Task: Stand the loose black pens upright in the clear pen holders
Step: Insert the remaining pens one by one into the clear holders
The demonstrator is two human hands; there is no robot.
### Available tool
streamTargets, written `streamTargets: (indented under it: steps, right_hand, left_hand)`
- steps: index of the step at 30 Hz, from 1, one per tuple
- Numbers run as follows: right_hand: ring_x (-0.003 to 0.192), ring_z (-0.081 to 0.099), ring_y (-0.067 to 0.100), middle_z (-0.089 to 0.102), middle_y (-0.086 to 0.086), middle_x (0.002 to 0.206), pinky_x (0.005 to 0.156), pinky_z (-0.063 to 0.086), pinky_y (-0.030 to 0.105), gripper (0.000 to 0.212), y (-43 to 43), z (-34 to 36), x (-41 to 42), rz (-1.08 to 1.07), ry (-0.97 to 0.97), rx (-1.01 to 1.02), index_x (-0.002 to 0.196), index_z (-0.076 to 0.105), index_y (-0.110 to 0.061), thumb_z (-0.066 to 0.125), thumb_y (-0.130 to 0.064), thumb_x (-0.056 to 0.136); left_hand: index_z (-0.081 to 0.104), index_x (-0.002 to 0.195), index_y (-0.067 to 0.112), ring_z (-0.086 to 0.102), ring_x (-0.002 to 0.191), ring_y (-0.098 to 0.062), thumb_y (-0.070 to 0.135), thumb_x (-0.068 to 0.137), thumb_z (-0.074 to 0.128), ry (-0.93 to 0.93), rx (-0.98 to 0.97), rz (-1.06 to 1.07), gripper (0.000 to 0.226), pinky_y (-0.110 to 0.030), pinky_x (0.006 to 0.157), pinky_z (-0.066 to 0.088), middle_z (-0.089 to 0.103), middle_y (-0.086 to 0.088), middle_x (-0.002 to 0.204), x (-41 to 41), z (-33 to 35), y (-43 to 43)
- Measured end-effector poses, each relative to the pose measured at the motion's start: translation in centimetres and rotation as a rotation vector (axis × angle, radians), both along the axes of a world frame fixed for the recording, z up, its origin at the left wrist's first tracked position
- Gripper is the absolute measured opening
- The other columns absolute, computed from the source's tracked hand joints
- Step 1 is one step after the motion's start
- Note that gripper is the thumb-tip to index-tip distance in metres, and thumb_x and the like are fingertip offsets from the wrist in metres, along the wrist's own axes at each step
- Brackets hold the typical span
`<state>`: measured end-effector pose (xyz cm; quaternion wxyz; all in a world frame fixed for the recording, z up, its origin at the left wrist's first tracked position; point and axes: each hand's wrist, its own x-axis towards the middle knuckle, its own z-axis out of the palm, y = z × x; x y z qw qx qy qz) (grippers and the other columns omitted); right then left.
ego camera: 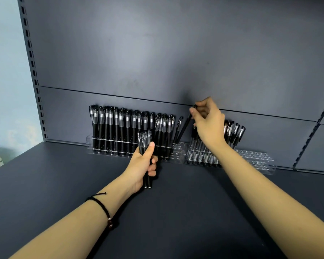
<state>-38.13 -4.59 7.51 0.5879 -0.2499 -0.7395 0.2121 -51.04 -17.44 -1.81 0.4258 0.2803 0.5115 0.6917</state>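
Head view: right hand (pixel 209 122) pinches pen (pixel 184 130) beside crowded holder (pixel 180 150).

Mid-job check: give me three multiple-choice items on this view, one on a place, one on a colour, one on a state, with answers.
1. Which part of the right pen holder has bare holes? A) left end B) middle C) right end
2. What colour is the wrist cord? A) red B) black C) white
3. How does the right hand hold its pen? A) tilted B) flat C) upright in a slot
Answers: 1 C, the empty holes sit at its right end; 2 B, the cord is black; 3 A, the pen leans, tip toward the left pen holder.
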Motion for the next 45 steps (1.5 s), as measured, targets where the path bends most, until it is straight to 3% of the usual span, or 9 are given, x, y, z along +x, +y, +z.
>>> streamTargets:
  steps: [7,13,16,18,23,32,36,42,45]
  right_hand:
    - [0.084,0.066,0.018,0.065,-0.004,0.087,0.073,0.058,0.044,0.009,0.4,-1.8,-1.0,0.076,-0.192,-0.048,0.094,0.058,-0.015,0.065,-0.012,0.09]
    - [0.09,0.059,0.008,0.069,-0.001,0.107,0.088,0.05,0.03,0.025,0.0,-1.1,-1.0,0.023,-0.455,0.028,0.114,0.07,-0.018,0.058,-0.028,0.095]
    - [0.076,0.054,0.007,0.063,-0.002,0.095,0.079,0.051,0.032,0.02,-1.1,-1.1,-1.2,-0.013,-0.382,0.071,0.108,0.07,-0.021,0.061,-0.028,0.092]
    - [0.07,0.052,0.007,0.061,-0.005,0.087,0.074,0.051,0.033,0.018,-2.1,-1.5,-1.3,0.018,-0.369,0.059,0.106,0.068,-0.024,0.063,-0.03,0.09]
    - [0.07,0.058,0.003,0.069,-0.004,0.084,0.063,0.05,0.021,0.026,-3.9,-2.8,-2.1,0.216,-0.418,-0.197,0.108,0.063,-0.023,0.07,-0.035,0.086]
    - [0.073,0.065,0.013,0.069,0.011,0.092,0.06,0.056,0.022,0.021,-4.0,-1.4,-2.0,0.361,-0.091,-0.419,0.106,0.053,-0.016,0.063,-0.005,0.09]
    - [0.082,0.067,0.014,0.07,0.008,0.094,0.06,0.055,0.02,0.023,-2.6,-0.2,-1.3,0.267,0.169,-0.314,0.102,0.055,-0.022,0.061,-0.003,0.091]
    - [0.086,0.065,0.005,0.066,-0.005,0.091,0.074,0.059,0.035,0.022,-0.6,-0.1,-0.9,0.084,0.143,-0.121,0.107,0.057,-0.022,0.062,-0.007,0.092]
    - [0.085,0.065,0.009,0.065,-0.006,0.089,0.068,0.059,0.031,0.021,-0.3,-0.7,-0.9,0.105,0.086,-0.134,0.107,0.056,-0.02,0.062,-0.006,0.092]
  left_hand:
    - [0.028,0.146,0.014,0.028,0.041,-0.007,0.039,0.098,0.052,-0.019,0.011,-0.006,0.059,-0.019,0.038,0.028,0.043,0.004,0.055,0.0,0.0,0.1]
    - [0.034,0.132,0.016,0.026,0.041,-0.009,0.018,0.098,0.046,-0.051,0.044,-0.054,0.036,-0.02,0.037,0.024,0.044,0.002,0.057,-0.1,0.1,0.2]
    - [0.035,0.135,0.016,0.029,0.042,-0.01,0.018,0.099,0.046,-0.041,0.07,-0.058,0.038,-0.02,0.037,0.025,0.048,0.0,0.064,0.0,0.3,0.0]
    - [0.044,0.115,0.016,0.031,0.044,-0.009,0.022,0.101,0.048,-0.018,0.093,-0.078,0.016,-0.02,0.037,0.025,0.05,0.0,0.068,0.1,0.3,-0.2]
    - [0.049,0.121,0.01,0.039,0.049,-0.009,0.029,0.098,0.055,0.043,0.126,-0.085,0.03,-0.02,0.04,0.031,0.062,0.002,0.071,0.2,0.3,-0.6]
    - [0.059,0.112,0.017,0.06,0.054,-0.01,0.032,0.095,0.059,0.06,0.09,-0.024,0.023,-0.02,0.045,0.043,0.076,-0.004,0.085,0.5,0.8,-0.7]
    - [0.061,0.109,0.016,0.061,0.051,-0.009,0.035,0.098,0.052,0.007,0.063,0.026,0.024,-0.02,0.044,0.046,0.076,-0.002,0.081,0.2,0.6,-0.5]
    - [0.061,0.108,0.015,0.049,0.046,-0.009,0.036,0.098,0.053,0.021,0.059,0.044,0.025,-0.021,0.043,0.04,0.065,0.001,0.066,0.0,0.5,-0.4]
    - [0.061,0.108,0.015,0.048,0.046,-0.009,0.036,0.098,0.053,0.018,0.064,0.051,0.025,-0.021,0.043,0.04,0.063,0.001,0.066,0.0,0.5,-0.4]
